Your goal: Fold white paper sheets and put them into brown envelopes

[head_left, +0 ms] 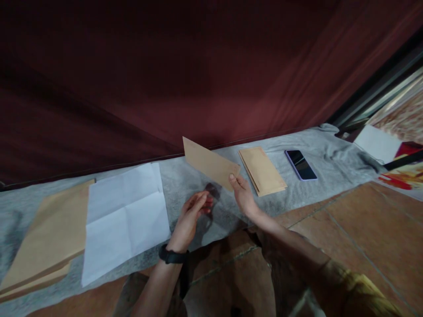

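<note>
My right hand (243, 193) pinches the near right corner of a brown envelope (209, 163) and holds it lifted and tilted above the grey cloth (185, 185). My left hand (193, 215), with a black band on the wrist, hovers just left of it with the fingers loosely curled and nothing in them. A creased white sheet of paper (127, 215) lies flat on the cloth to the left of my left hand. A small stack of brown envelopes (262, 169) lies to the right of my right hand.
A pile of larger brown envelopes (46, 237) sits at the far left, partly under the white sheet. A dark phone (300, 164) lies on the cloth at the right. A dark red curtain (198, 66) hangs behind. Terracotta tiles (363, 229) run in front.
</note>
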Tool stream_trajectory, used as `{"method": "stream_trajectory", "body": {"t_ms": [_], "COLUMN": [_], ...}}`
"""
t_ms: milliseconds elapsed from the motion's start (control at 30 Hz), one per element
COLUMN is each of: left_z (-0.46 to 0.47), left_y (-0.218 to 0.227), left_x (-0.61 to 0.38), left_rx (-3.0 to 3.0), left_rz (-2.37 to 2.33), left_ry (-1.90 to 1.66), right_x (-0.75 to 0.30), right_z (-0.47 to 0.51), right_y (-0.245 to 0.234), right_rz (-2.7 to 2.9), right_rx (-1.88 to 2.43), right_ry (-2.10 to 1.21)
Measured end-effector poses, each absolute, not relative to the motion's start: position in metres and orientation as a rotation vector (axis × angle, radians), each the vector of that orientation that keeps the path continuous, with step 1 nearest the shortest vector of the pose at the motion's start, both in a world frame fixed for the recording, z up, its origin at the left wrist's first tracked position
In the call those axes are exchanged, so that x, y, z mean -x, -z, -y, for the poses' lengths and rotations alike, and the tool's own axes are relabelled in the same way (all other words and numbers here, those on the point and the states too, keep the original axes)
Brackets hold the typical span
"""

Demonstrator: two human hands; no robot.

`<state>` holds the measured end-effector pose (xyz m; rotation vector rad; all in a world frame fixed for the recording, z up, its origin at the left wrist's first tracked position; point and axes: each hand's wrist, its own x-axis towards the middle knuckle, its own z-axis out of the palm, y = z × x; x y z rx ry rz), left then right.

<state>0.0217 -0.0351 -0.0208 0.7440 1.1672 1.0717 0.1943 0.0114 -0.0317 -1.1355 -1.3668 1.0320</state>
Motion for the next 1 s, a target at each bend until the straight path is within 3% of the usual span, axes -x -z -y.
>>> {"method": "stream_trajectory", "body": {"t_ms": [100, 467, 1000], "left_z": [0.037, 0.047, 0.043], "left_y": [0.026, 0.035, 0.034], "left_x": [-0.026, -0.046, -0.015], "left_rx": [-0.680, -0.566, -0.768], "left_rz": [-1.155, -1.154, -1.299], "left_ry": [-1.025, -0.968, -0.894], "right_x": [-0.187, -0.159, -0.210], "right_z": [-0.014, 0.008, -0.015], "right_y": [0.042, 0.054, 0.054], "right_rz": [1.091, 0.760, 0.669], "right_rx": [1.005, 0.860, 1.186], "right_ry": [-1.334, -1.684, -1.732]}}
